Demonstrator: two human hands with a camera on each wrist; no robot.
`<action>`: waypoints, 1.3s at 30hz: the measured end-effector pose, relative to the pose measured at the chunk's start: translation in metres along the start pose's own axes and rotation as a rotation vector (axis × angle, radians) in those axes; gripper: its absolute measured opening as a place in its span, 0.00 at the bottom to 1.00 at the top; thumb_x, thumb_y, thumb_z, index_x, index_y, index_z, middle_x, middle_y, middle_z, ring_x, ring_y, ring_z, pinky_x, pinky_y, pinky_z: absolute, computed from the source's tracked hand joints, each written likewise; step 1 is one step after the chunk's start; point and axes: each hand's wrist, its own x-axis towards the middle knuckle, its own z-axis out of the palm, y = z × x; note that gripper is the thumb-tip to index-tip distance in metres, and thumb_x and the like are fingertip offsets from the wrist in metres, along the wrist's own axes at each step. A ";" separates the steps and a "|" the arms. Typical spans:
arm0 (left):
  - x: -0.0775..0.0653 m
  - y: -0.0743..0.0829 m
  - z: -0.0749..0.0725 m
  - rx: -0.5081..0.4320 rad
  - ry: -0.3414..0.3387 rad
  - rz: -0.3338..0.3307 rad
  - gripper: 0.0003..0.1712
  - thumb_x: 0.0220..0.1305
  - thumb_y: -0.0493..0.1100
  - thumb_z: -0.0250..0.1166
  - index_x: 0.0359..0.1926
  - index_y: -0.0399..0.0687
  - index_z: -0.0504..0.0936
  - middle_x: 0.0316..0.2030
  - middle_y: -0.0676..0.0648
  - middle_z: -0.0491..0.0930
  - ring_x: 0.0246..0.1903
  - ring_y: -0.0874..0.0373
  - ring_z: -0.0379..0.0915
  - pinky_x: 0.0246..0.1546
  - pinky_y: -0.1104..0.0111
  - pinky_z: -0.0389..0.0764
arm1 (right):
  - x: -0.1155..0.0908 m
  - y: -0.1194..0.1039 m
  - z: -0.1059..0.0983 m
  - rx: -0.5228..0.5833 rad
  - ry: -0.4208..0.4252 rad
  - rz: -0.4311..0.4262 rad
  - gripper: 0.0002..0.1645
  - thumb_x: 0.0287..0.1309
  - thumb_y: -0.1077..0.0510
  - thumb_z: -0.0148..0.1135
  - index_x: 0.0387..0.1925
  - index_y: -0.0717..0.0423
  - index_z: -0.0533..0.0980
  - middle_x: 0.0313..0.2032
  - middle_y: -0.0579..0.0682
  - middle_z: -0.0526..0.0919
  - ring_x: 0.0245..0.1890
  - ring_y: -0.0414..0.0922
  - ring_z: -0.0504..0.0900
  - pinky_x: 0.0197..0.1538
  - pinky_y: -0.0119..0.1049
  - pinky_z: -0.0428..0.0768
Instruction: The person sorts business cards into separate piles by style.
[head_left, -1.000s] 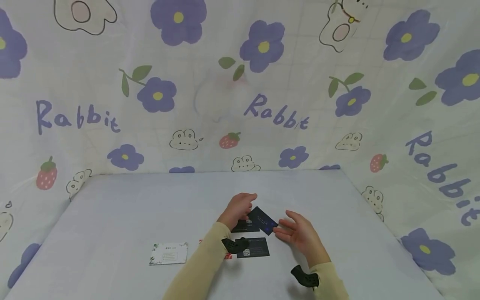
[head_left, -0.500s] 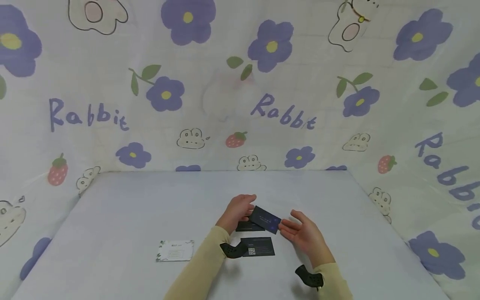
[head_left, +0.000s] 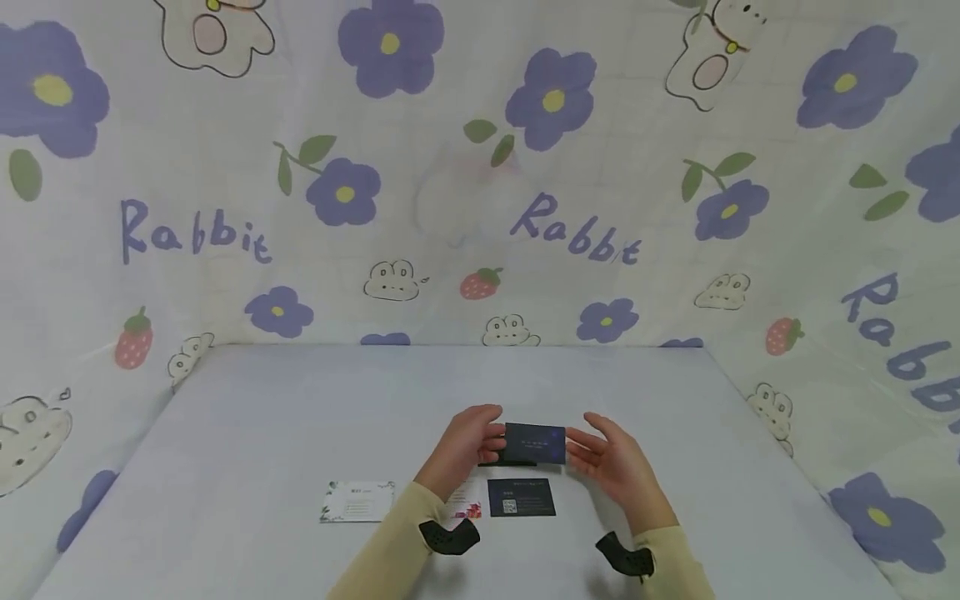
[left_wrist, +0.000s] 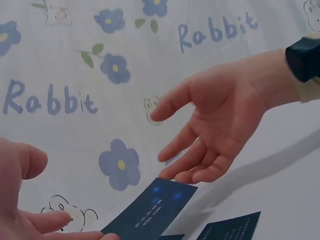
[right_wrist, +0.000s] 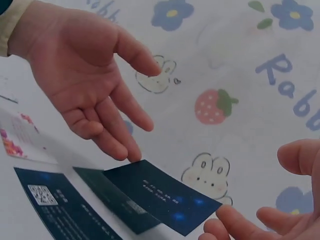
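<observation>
A dark blue business card (head_left: 536, 443) is held up between my two hands, its printed face with bright blue spots toward me. At its left end are the fingertips of my left hand (head_left: 463, 446); at its right end are those of my right hand (head_left: 617, 467). Both thumbs stand away from the card, and the fingers are loosely extended. Beneath it, a second dark card (right_wrist: 120, 200) lies partly covered on the table. Nearer to me is another dark card (head_left: 521, 497) with a QR code.
On the white table (head_left: 247, 433), a white card with green leaves (head_left: 358, 502) lies to the left. A white card with red flowers (head_left: 467, 505) is partly hidden by my left forearm. A patterned curtain (head_left: 420, 167) stands behind the table.
The dark blue card has turned from a slant to nearly level between my fingertips. My left hand has shifted slightly toward me, and more of the red-flowered card shows.
</observation>
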 end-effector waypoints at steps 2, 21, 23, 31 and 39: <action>-0.010 0.001 -0.002 -0.031 -0.010 0.017 0.36 0.76 0.54 0.54 0.75 0.37 0.62 0.67 0.31 0.73 0.54 0.48 0.80 0.43 0.68 0.82 | -0.002 -0.002 0.004 -0.057 -0.005 -0.023 0.43 0.75 0.44 0.52 0.80 0.56 0.48 0.57 0.55 0.83 0.46 0.44 0.82 0.50 0.31 0.83; -0.068 0.009 -0.022 -0.010 -0.009 0.055 0.37 0.78 0.57 0.51 0.76 0.37 0.60 0.68 0.32 0.73 0.62 0.41 0.76 0.62 0.58 0.80 | -0.018 -0.006 0.026 -0.400 -0.081 -0.130 0.38 0.77 0.47 0.50 0.77 0.62 0.54 0.64 0.71 0.75 0.44 0.44 0.85 0.47 0.32 0.83; -0.071 0.007 -0.022 -0.008 -0.011 0.053 0.37 0.79 0.56 0.50 0.76 0.37 0.59 0.68 0.33 0.73 0.63 0.42 0.76 0.63 0.58 0.79 | -0.018 -0.006 0.027 -0.416 -0.084 -0.132 0.38 0.77 0.48 0.50 0.77 0.63 0.55 0.63 0.71 0.75 0.42 0.44 0.85 0.45 0.32 0.83; -0.076 0.005 -0.024 -0.026 -0.026 0.044 0.38 0.78 0.56 0.50 0.77 0.35 0.58 0.67 0.32 0.73 0.64 0.40 0.76 0.65 0.54 0.78 | -0.018 -0.002 0.030 -0.464 -0.082 -0.131 0.36 0.77 0.48 0.50 0.75 0.65 0.57 0.59 0.71 0.79 0.38 0.44 0.85 0.42 0.31 0.83; -0.079 0.000 -0.028 -0.044 -0.064 0.068 0.37 0.80 0.53 0.48 0.77 0.33 0.55 0.68 0.29 0.71 0.64 0.38 0.76 0.64 0.54 0.78 | -0.017 0.000 0.033 -0.507 -0.077 -0.124 0.35 0.77 0.49 0.51 0.75 0.65 0.58 0.57 0.71 0.80 0.35 0.43 0.84 0.41 0.31 0.83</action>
